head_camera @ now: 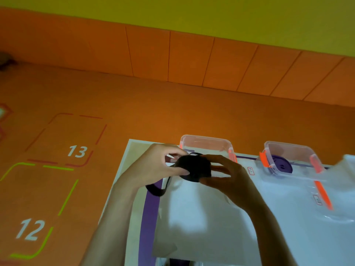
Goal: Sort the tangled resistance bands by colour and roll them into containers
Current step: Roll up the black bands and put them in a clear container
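Left hand (157, 166) and right hand (226, 177) grip a seemingly black band roll (194, 167), partly hiding a clear tub (207, 143)

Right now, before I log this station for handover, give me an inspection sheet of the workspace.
Surface: white sheet with purple border.
Job's things: black band partly rolled, tail trailing left; purple band rolled inside right container; left container, nothing seen inside.
Clutter: clear lid with orange latch, right side.
Hands: left hand and right hand both grip the black band.
Cables: nothing seen.
Surroundings: orange floor marked 12 and 13; orange-tiled wall.
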The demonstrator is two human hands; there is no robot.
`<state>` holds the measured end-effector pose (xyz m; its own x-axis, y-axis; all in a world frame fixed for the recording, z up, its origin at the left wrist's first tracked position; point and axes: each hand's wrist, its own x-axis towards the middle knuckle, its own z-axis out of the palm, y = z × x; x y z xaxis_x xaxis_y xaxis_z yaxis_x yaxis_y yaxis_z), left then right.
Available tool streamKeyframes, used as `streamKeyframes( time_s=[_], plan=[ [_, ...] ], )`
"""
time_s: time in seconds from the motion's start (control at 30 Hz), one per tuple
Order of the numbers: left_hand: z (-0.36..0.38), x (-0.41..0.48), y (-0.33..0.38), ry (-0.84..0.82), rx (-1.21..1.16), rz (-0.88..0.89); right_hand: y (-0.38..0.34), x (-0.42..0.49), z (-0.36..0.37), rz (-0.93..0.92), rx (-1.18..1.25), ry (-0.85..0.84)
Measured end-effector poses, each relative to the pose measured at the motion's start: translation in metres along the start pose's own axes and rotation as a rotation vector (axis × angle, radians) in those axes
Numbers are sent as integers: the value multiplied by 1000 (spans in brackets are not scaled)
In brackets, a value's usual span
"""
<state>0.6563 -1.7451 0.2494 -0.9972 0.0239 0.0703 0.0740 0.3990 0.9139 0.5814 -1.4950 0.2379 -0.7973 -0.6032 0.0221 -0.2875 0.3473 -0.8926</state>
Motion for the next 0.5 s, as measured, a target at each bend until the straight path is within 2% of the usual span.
streamKeyframes(
  time_s=[0.13, 0.3, 0.5],
  plan=[
    [6, -2, -2, 16, -89, 1, -8, -3, -4, -57, -22, 86],
    [6, -5, -7, 53, -381, 18, -4, -7, -1, 26, 245, 164],
    [19, 1, -8, 91, -426, 17, -7, -6, 4, 39, 372, 247]
  ],
)
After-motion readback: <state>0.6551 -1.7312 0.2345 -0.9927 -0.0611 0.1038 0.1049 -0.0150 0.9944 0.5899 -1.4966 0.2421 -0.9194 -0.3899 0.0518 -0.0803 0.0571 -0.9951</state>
